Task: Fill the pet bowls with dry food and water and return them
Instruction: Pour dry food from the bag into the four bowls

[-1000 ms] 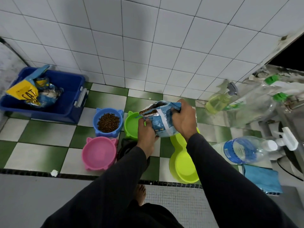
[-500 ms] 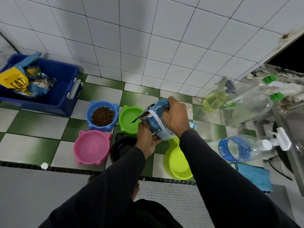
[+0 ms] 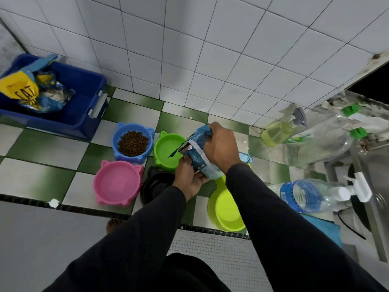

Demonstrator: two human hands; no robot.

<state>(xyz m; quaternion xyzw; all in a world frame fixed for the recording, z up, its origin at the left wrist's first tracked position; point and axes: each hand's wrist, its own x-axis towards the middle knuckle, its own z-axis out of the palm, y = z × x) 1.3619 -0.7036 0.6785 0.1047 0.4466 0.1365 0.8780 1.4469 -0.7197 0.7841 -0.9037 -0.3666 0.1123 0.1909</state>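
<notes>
Both hands hold a small blue pet food bag [image 3: 197,159], tilted with its open mouth over the empty green bowl [image 3: 167,150]. My right hand [image 3: 223,147] grips the bag's top, and my left hand [image 3: 188,179] supports it from below. Brown kibble shows in the bag's mouth. The blue cat-eared bowl [image 3: 133,142] holds dry kibble. An empty pink bowl [image 3: 117,183] sits in front of it, with a black bowl [image 3: 156,186] to its right. A yellow-green double bowl [image 3: 228,209] lies under my right forearm, partly hidden.
A blue crate [image 3: 84,102] at the left holds more food bags. On the right stand a water bottle [image 3: 305,194], a spray bottle of yellow liquid [image 3: 280,131], clear green-capped bottles [image 3: 328,140] and a blue cloth [image 3: 324,230]. A white tiled wall rises behind the bowls.
The bag has tipped further left and down toward the green bowl, and my right hand has moved up onto the bag's top. The view has also shifted slightly.
</notes>
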